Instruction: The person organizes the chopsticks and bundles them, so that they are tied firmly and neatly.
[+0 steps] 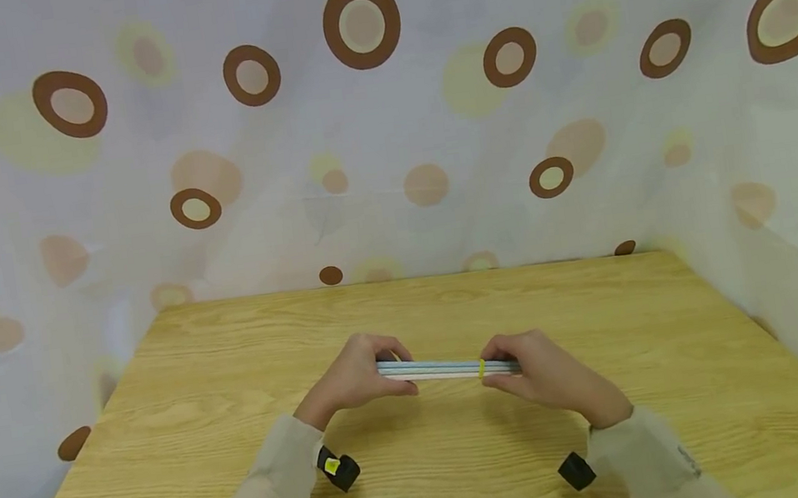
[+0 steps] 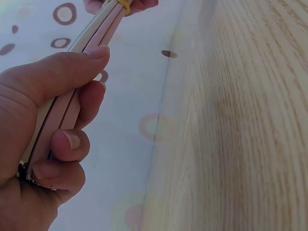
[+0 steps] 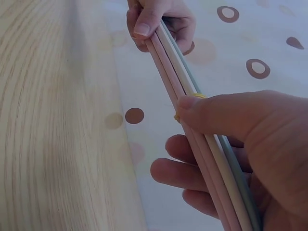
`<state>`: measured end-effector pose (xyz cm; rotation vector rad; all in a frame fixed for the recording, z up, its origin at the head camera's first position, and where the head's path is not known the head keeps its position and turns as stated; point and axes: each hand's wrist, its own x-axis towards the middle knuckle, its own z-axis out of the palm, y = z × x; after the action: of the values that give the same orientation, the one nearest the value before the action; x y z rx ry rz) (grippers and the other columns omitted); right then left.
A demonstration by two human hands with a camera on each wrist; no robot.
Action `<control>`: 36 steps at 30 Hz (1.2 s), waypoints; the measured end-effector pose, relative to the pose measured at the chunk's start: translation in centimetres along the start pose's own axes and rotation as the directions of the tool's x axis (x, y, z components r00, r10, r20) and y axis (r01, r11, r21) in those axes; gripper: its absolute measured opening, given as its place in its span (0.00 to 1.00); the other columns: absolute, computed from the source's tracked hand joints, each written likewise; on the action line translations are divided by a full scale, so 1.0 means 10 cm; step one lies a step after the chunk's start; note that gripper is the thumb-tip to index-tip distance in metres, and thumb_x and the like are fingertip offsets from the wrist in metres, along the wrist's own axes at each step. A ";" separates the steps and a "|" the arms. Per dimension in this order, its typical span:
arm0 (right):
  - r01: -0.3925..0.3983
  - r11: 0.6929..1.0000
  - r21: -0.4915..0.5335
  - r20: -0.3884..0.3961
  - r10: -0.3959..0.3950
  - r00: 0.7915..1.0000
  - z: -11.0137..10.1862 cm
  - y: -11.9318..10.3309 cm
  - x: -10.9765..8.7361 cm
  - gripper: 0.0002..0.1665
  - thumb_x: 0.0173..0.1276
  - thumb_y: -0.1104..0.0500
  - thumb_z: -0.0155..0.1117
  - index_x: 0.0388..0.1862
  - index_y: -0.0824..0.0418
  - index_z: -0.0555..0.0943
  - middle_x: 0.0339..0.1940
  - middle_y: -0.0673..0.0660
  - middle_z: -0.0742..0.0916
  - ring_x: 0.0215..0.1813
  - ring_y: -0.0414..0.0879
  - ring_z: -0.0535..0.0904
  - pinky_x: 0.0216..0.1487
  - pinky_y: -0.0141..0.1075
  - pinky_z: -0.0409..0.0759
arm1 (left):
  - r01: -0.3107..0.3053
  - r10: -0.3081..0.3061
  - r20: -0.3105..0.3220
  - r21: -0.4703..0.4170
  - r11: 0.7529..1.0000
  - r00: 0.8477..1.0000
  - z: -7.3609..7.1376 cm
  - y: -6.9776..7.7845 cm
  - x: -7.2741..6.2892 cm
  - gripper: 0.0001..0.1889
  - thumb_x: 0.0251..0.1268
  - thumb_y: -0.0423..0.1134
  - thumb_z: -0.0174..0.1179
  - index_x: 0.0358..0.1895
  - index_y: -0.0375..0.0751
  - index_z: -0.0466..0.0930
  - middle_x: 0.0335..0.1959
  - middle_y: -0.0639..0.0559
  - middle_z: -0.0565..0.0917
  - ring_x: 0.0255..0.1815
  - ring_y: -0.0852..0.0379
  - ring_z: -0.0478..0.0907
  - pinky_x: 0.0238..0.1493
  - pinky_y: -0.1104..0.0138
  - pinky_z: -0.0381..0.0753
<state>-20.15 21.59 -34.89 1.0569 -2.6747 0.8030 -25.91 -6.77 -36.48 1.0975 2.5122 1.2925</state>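
A bundle of slim, pencil-like sticks (image 1: 433, 369) in pastel pink, cream and blue-green is held level between both hands, above the table. My left hand (image 1: 360, 372) grips one end, thumb on top and fingers curled round it; small dark, glittering tips (image 2: 29, 175) show at the palm. A yellow rubber band (image 1: 482, 368) circles the bundle near the other end. There my right hand (image 1: 547, 368) pinches the sticks, its thumb lying at the band and its fingers behind. The far tips of the sticks are hidden by the right hand.
The wood-grain table (image 1: 427, 464) spreads out under both arms. A pale curtain-like sheet (image 1: 384, 133) with brown and beige circles surrounds its back and sides. Black camera mounts (image 1: 576, 471) sit at the wrists, by the light sleeves.
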 end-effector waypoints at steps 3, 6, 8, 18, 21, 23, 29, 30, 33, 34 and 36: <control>0.025 0.999 -0.035 -0.031 -0.026 0.999 0.03 -0.02 0.01 0.07 0.63 0.62 0.68 0.39 0.63 0.81 0.31 0.52 0.86 0.27 0.32 0.77 0.31 0.29 0.78 | 0.003 -0.003 -0.012 0.011 1.000 1.000 -0.01 0.02 0.00 0.14 0.47 0.39 0.75 0.37 0.41 0.84 0.28 0.54 0.84 0.26 0.62 0.76 0.29 0.71 0.75; 0.025 0.998 -0.052 -0.053 -0.028 0.998 0.07 -0.03 0.02 0.08 0.62 0.63 0.69 0.39 0.63 0.81 0.30 0.52 0.86 0.26 0.30 0.74 0.28 0.28 0.76 | 0.007 -0.007 -0.022 0.009 1.000 1.000 0.00 0.06 0.00 0.13 0.47 0.38 0.76 0.37 0.42 0.84 0.27 0.54 0.84 0.25 0.62 0.76 0.28 0.71 0.74; 0.031 0.998 -0.061 -0.053 -0.034 0.998 0.10 -0.04 0.04 0.09 0.62 0.62 0.69 0.39 0.63 0.81 0.30 0.51 0.86 0.25 0.30 0.71 0.26 0.27 0.73 | 0.001 0.000 -0.016 0.009 1.000 1.000 0.01 0.08 0.01 0.13 0.47 0.39 0.76 0.37 0.42 0.85 0.27 0.54 0.85 0.25 0.63 0.76 0.28 0.71 0.74; -0.013 1.000 -0.001 0.005 0.013 1.000 0.17 -0.11 0.09 0.11 0.62 0.62 0.69 0.42 0.64 0.82 0.32 0.53 0.86 0.24 0.31 0.69 0.27 0.27 0.72 | -0.032 0.032 -0.003 0.016 0.999 0.999 0.09 0.09 0.02 0.13 0.46 0.38 0.76 0.35 0.41 0.85 0.26 0.54 0.84 0.23 0.64 0.75 0.27 0.71 0.74; -0.016 1.000 0.011 0.020 0.016 1.000 0.15 -0.10 0.06 0.13 0.62 0.62 0.69 0.44 0.64 0.81 0.33 0.53 0.87 0.25 0.31 0.71 0.27 0.28 0.73 | -0.032 0.031 0.002 0.010 0.999 1.000 0.11 0.08 0.02 0.13 0.47 0.38 0.76 0.36 0.41 0.85 0.26 0.54 0.85 0.23 0.64 0.75 0.27 0.71 0.74; -0.026 1.000 0.007 0.040 0.026 0.999 0.11 -0.07 0.04 0.15 0.64 0.61 0.68 0.47 0.66 0.79 0.34 0.53 0.86 0.26 0.31 0.73 0.29 0.29 0.76 | -0.021 0.021 0.004 0.015 1.000 1.000 0.11 0.07 0.02 0.13 0.47 0.39 0.76 0.37 0.41 0.85 0.26 0.54 0.85 0.24 0.64 0.76 0.28 0.71 0.74; -0.034 0.999 -0.017 0.054 0.034 0.998 0.00 -0.01 0.00 0.10 0.66 0.62 0.65 0.45 0.62 0.76 0.35 0.52 0.85 0.33 0.37 0.81 0.35 0.32 0.80 | 0.027 -0.027 -0.014 0.004 1.000 1.000 0.07 0.03 0.02 0.14 0.47 0.40 0.76 0.38 0.43 0.85 0.28 0.54 0.85 0.26 0.62 0.77 0.29 0.70 0.75; -0.030 1.000 -0.009 0.053 0.030 0.998 -0.02 0.00 0.00 0.09 0.67 0.62 0.65 0.43 0.61 0.76 0.35 0.51 0.85 0.34 0.38 0.82 0.36 0.32 0.80 | 0.029 -0.029 -0.015 -0.003 1.000 0.999 0.06 0.03 0.02 0.14 0.47 0.40 0.76 0.38 0.43 0.85 0.28 0.53 0.85 0.26 0.61 0.77 0.29 0.70 0.75; -0.021 0.999 0.024 0.058 0.020 0.998 -0.03 -0.01 0.00 0.07 0.67 0.62 0.65 0.42 0.60 0.77 0.34 0.50 0.84 0.34 0.36 0.82 0.35 0.31 0.80 | 0.031 -0.031 -0.009 -0.014 0.999 0.999 0.06 0.04 0.01 0.14 0.47 0.40 0.76 0.38 0.43 0.85 0.28 0.54 0.85 0.26 0.62 0.77 0.29 0.70 0.75; -0.018 1.000 0.023 0.055 0.016 0.998 -0.03 0.00 0.00 0.07 0.67 0.62 0.65 0.42 0.60 0.77 0.34 0.50 0.85 0.33 0.36 0.81 0.35 0.31 0.80 | 0.029 -0.029 -0.010 -0.014 0.999 1.000 0.06 0.05 0.01 0.14 0.48 0.40 0.75 0.38 0.43 0.85 0.28 0.54 0.85 0.26 0.62 0.77 0.29 0.70 0.75; -0.011 1.000 0.016 0.042 0.010 0.999 -0.01 0.00 0.01 0.07 0.66 0.61 0.65 0.41 0.60 0.78 0.33 0.50 0.85 0.33 0.35 0.81 0.34 0.30 0.80 | 0.026 -0.026 -0.012 -0.014 1.000 1.000 0.06 0.06 0.00 0.14 0.48 0.40 0.75 0.38 0.42 0.85 0.28 0.54 0.85 0.26 0.62 0.77 0.29 0.70 0.75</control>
<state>-20.23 21.64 -34.76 1.0758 -2.7155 0.8141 -25.41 -6.15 -36.42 1.0541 2.5143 1.3117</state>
